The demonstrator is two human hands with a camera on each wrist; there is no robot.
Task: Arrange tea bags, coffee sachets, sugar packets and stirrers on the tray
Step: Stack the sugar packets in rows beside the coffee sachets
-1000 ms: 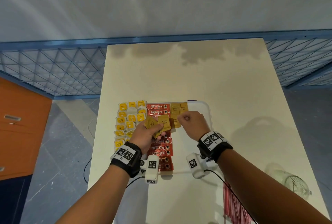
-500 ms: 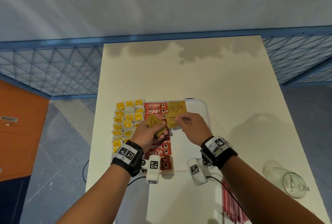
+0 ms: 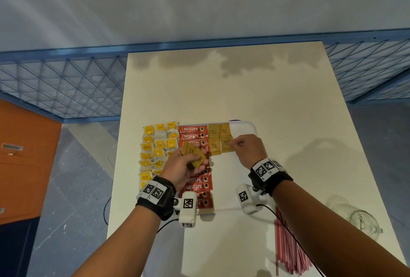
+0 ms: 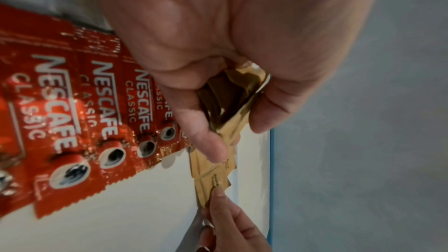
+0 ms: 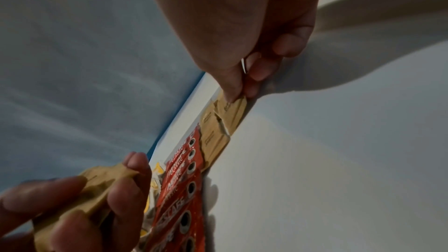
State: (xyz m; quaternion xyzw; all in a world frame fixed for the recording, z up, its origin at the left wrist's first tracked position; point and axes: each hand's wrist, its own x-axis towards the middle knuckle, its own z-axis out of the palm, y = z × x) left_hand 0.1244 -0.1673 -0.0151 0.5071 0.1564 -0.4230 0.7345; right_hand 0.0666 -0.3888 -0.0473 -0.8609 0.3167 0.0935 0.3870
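As seen from the head view, the white tray [image 3: 248,126] lies on the cream bench [image 3: 244,90], with yellow-tagged tea bags [image 3: 158,145] in a block at its left side, red coffee sachets [image 3: 195,133] stacked in a column beside them, and four brown sugar packets [image 3: 214,143] in two short columns to the right of the sachets. The left hand [image 3: 180,169] hovers over the coffee column with its grip curled round a crumpled bunch of spare sugar packets [image 3: 192,154]. The right hand [image 3: 248,149] pinches the right edge of the nearest-right placed sugar packet [image 3: 226,144]. Red stirrers [image 3: 288,252] lie on the bench off the tray, near a glass jar [image 3: 357,219] lying on its side. From the left wrist view, the fingers [image 4: 201,122] and thumb clamp the gold bunch [image 4: 232,101] above the sachets [image 4: 72,122]. From the right wrist view, thumb and fingertips [image 5: 230,91] pinch the packet's corner [image 5: 232,110], which lies flat on the tray.
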